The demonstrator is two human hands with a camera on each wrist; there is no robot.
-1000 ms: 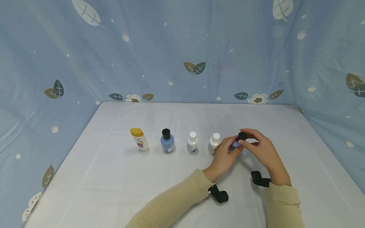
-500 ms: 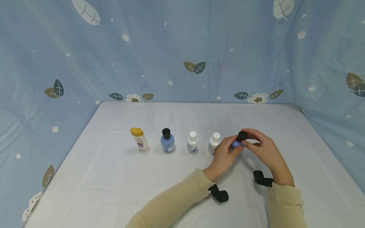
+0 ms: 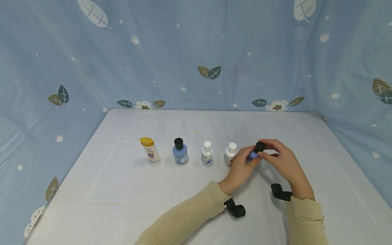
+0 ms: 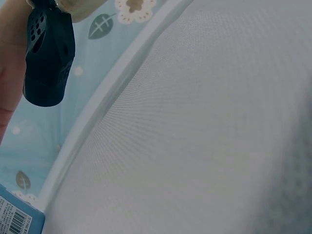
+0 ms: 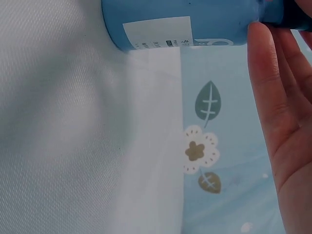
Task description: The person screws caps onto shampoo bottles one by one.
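At the right end of a row of bottles, my left hand grips the body of a blue bottle, hiding most of it. The thumb and fingers of my right hand pinch around its black cap. Up close in the right wrist view, the thumb touches the shoulder of the blue bottle, which carries a white label. Right beside the left hand stands a white bottle. The left wrist view shows only a corner of a blue bottle with a barcode.
Leftward in the row stand another white bottle, a blue bottle with a black cap, and a leaning white bottle with a yellow cap. All are on a white-covered table, backed by a blue leaf-print curtain.
My right hand and wrist shift slightly right, then partly back left, while staying at the cap. The left hand and the standing bottles keep their places.
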